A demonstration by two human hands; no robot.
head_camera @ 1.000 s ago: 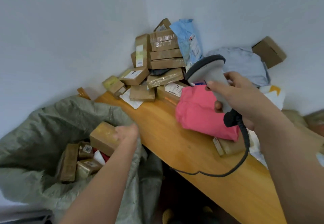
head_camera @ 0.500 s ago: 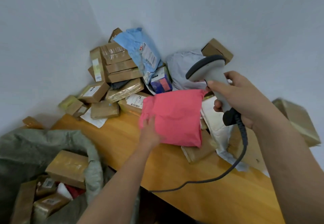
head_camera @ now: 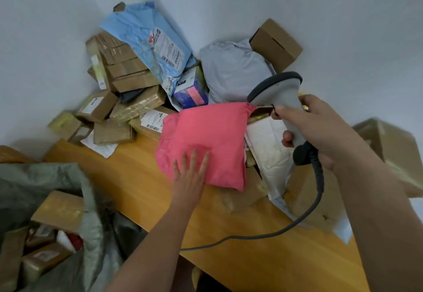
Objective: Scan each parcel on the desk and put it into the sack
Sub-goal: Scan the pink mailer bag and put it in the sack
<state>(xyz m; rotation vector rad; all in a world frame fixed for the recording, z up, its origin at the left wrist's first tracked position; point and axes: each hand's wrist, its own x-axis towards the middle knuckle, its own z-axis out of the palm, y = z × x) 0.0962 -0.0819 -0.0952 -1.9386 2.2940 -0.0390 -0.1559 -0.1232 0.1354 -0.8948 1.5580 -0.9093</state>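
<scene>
The pink parcel (head_camera: 206, 140) lay on the desk (head_camera: 146, 191) near its front edge, at the foot of the heap of boxes and mailers piled in the corner. The left hand (head_camera: 191, 177) rested flat on the parcel's near corner, at about 7 o'clock from the parcel's middle, its fingers (head_camera: 194, 161) straight and spread, pointing toward 12 o'clock and gripping nothing. The parcel's long axis ran roughly from 7 o'clock to 1 o'clock, so it stretched away from the fingertips toward the scanner (head_camera: 281, 101). The right hand (head_camera: 320, 131) held the scanner with its fingers wrapped round the handle, the head hanging over the parcel's far corner at about 2 o'clock from its middle. No label showed on the pink top face, so the parcel probably needed turning before a scan. The left hand was the nearer one for that, and the sack (head_camera: 68, 177) gaped at about 8 o'clock from it, off the desk's left end, well placed for the drop.
</scene>
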